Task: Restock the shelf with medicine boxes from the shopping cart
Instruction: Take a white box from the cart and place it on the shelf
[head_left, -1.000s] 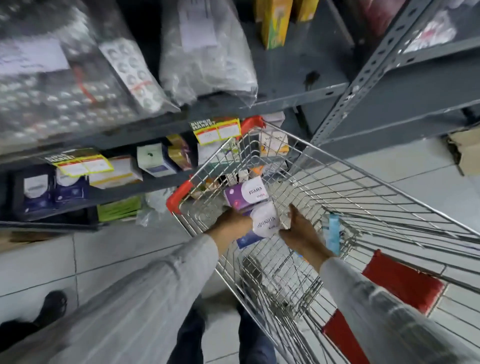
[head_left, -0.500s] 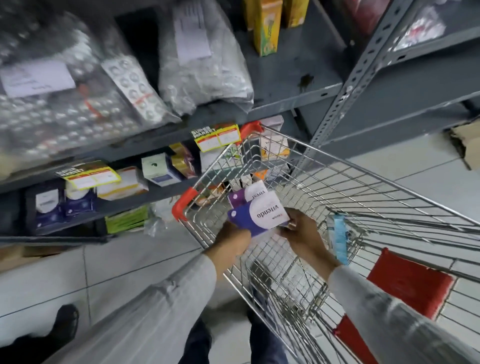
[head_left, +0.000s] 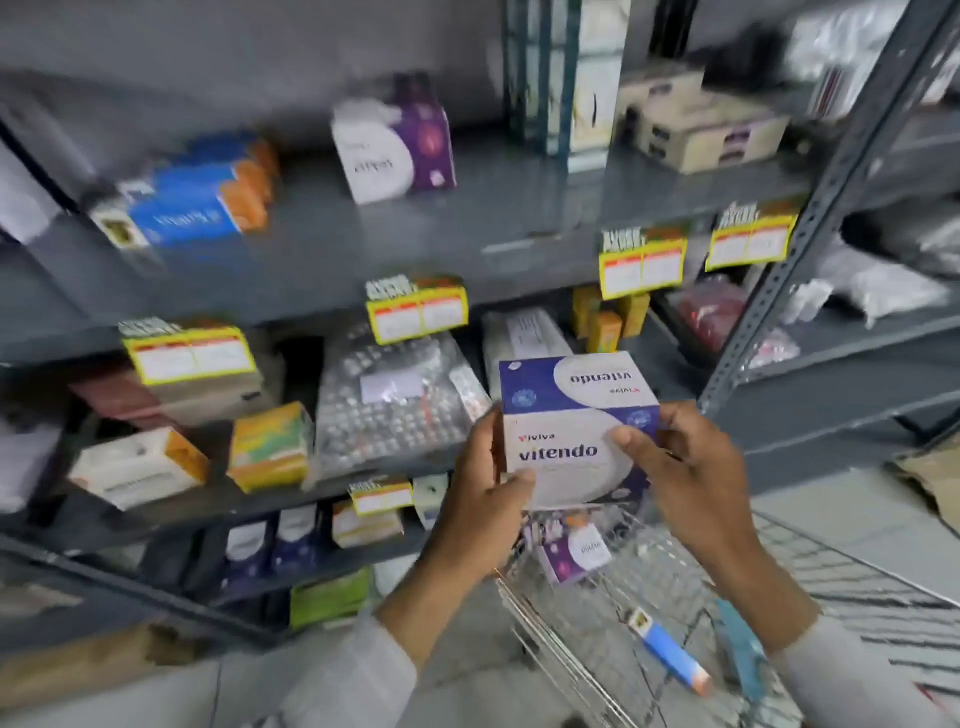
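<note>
Since half a second ago, both hands have lifted the Vitendo box (head_left: 574, 441) out of the shopping cart (head_left: 675, 587) to shelf (head_left: 467, 244) height. My left hand (head_left: 480, 499) and right hand (head_left: 685, 467) have fingers clamped on opposite sides, label facing me, I judge to read it before shelving. More boxes (head_left: 574, 556) wait in the cart.

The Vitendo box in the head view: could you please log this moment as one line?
left hand: holds Vitendo box | right hand: holds same box | box: lifted above cart, facing shelf | not yet shelved
</note>
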